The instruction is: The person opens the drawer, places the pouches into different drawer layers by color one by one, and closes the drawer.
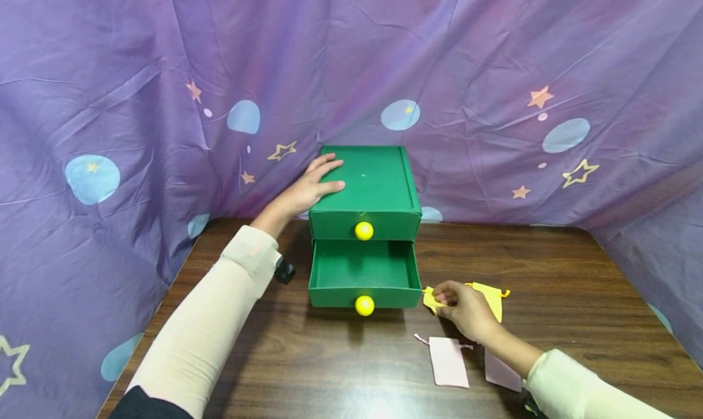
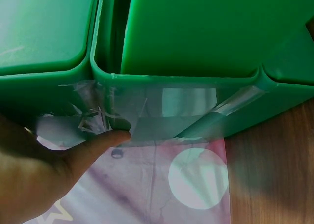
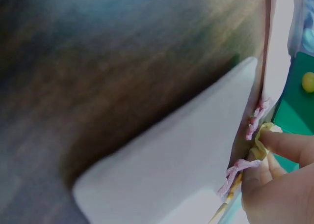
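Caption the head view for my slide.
Left hand rests on a green drawer unit; right hand pinches a yellow pouch.

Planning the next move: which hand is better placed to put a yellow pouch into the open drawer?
Right, I'd judge: the right hand pinches a yellow pouch beside the open drawer, while the left hand rests on the green cabinet.

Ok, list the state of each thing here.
Upper drawer: shut
Lower drawer: pulled open, nothing visible inside
Left hand: resting on green cabinet
Left yellow pouch: pinched by right hand
Right yellow pouch: lying flat, partly hidden
Left pink pouch: lying flat
Right pink pouch: lying flat, partly hidden
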